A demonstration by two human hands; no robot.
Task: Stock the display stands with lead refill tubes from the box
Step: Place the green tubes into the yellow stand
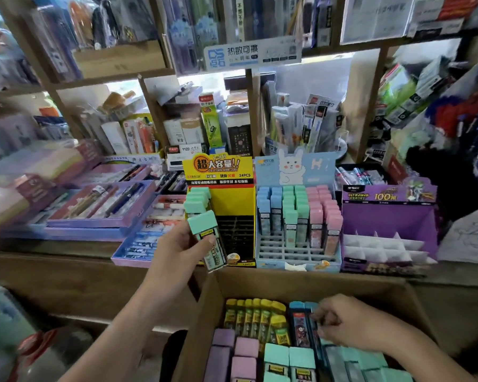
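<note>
My left hand (178,250) grips a mint-capped lead refill tube (207,238) in front of the yellow display stand (233,205), whose left column holds a few mint tubes (196,199). The blue rabbit stand (297,244) beside it carries rows of blue, green and pink tubes. My right hand (342,322) reaches into the cardboard box (309,282) and its curled fingers touch a dark blue-capped tube (298,323). The box also holds yellow, purple and mint tubes (287,359).
A purple display stand (389,216) with white dividers stands at the right. Purple trays of pens (102,208) lie at the left on the wooden counter (53,252). Shelves packed with stationery rise behind.
</note>
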